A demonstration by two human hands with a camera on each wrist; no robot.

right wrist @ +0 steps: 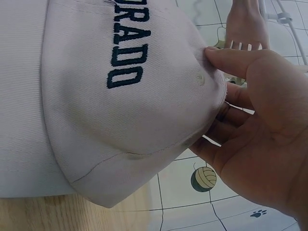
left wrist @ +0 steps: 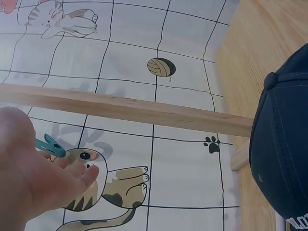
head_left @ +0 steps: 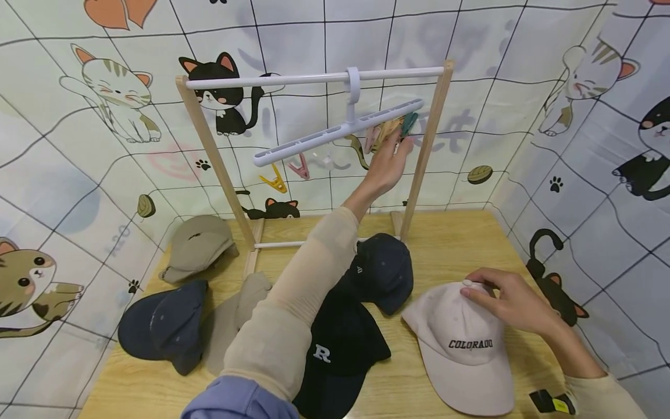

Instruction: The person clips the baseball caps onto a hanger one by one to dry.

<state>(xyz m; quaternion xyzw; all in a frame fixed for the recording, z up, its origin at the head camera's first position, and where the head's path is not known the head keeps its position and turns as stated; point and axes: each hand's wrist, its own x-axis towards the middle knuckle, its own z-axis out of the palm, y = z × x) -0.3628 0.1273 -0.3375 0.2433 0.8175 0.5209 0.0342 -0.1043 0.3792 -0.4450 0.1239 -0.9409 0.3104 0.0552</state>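
Note:
A pale baseball cap (head_left: 466, 337) lettered COLORADO stands brim-forward at the table's right. My right hand (head_left: 515, 299) pinches its crown near the top button, thumb on the near side and fingers behind, as the right wrist view shows. Up at the rack, my left hand (head_left: 387, 166) grips among the clothespins (head_left: 388, 127) at the right end of a pale plastic hanger (head_left: 335, 135). A teal clothespin (left wrist: 50, 145) shows beside its fingers in the left wrist view. The hanger hooks over the rack's white rod (head_left: 272, 80), its right end higher in the head view.
A yellow clip (head_left: 274, 179) and a pink clip (head_left: 300, 167) hang at the hanger's left. Under the left arm lie a black cap (head_left: 335, 343) and navy cap (head_left: 392, 267). Khaki (head_left: 196, 244), navy (head_left: 162, 326) and beige caps sit left. Wooden posts (head_left: 429, 145) flank the hanger.

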